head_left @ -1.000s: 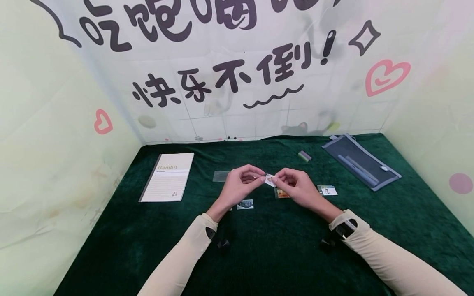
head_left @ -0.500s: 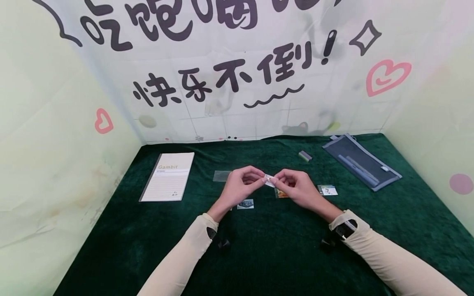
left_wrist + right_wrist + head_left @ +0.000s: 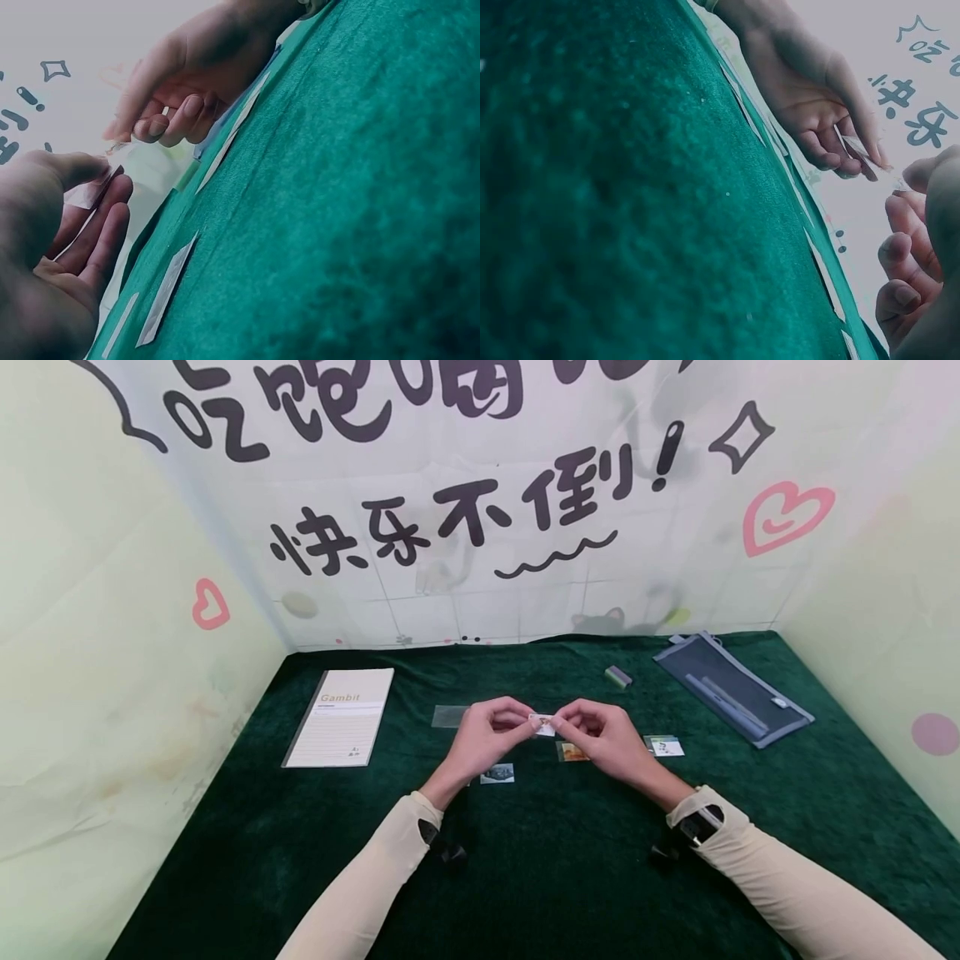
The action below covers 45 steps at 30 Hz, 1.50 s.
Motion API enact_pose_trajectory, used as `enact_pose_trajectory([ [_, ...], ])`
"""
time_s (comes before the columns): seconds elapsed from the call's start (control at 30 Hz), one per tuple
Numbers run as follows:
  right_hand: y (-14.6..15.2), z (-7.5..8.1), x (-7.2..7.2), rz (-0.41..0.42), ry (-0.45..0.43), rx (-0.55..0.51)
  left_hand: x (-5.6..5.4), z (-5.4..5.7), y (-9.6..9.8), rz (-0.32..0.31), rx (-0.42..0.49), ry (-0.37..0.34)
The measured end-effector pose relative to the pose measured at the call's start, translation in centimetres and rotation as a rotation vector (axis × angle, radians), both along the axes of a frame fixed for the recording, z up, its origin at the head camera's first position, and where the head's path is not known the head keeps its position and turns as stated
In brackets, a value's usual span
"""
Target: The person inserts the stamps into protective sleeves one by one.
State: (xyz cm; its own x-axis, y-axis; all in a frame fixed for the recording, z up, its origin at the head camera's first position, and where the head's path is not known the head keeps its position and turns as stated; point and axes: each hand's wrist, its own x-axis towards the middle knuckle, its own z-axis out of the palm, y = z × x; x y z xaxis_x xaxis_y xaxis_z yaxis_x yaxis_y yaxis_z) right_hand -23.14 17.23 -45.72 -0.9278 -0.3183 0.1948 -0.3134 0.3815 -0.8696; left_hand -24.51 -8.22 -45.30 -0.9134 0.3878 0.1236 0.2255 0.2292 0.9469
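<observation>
The left hand (image 3: 491, 732) is pinching one edge of a small white printed card (image 3: 545, 729) between its thumb and fingers, and the right hand (image 3: 603, 737) is pinching the opposite edge. The card is sitting directly between the two sets of fingertips, lifted clear of the dark green cloth (image 3: 547, 868). Neither hand is spreading wide: the right hand's spare fingers are curling toward its palm, while the left hand's lower fingers are bending loosely below the card.

On the cloth, an orange picture card (image 3: 572, 752) is lying just beside the right hand, partly hidden by it, and a bluish picture card (image 3: 497, 773) is lying near the heel of the left hand. A clear plastic sleeve (image 3: 447, 717) is peeking out beyond the left hand. To the right of the right hand, a white-faced card (image 3: 667, 746) is lying near its wrist. Well apart, a Gambit notebook (image 3: 341, 727) is resting on the left and a mesh zip pouch (image 3: 738, 685) on the right.
</observation>
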Motion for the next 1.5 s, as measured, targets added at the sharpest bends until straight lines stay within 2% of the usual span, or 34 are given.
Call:
enact_pose_trajectory([
  [0.13, 0.02, -0.12, -0.09, 0.006, -0.003, 0.007, -0.03, 0.08, -0.07, 0.005, 0.02, 0.002],
  [0.37, -0.12, -0.1, 0.15, 0.021, 0.001, 0.021, 0.11, 0.03, 0.16, -0.03, 0.003, -0.017],
  [1.07, -0.08, 0.01, -0.01, 0.067, 0.006, 0.044, 0.18, -0.02, 0.25, -0.042, 0.001, -0.039],
  [1.27, -0.1, 0.16, -0.03, 0.072, -0.027, 0.034, 0.19, 0.11, 0.16, -0.058, -0.034, -0.029],
  [1.5, -0.27, 0.29, 0.11, 0.081, -0.044, 0.037, 0.19, 0.1, -0.02, -0.114, -0.1, -0.022],
])
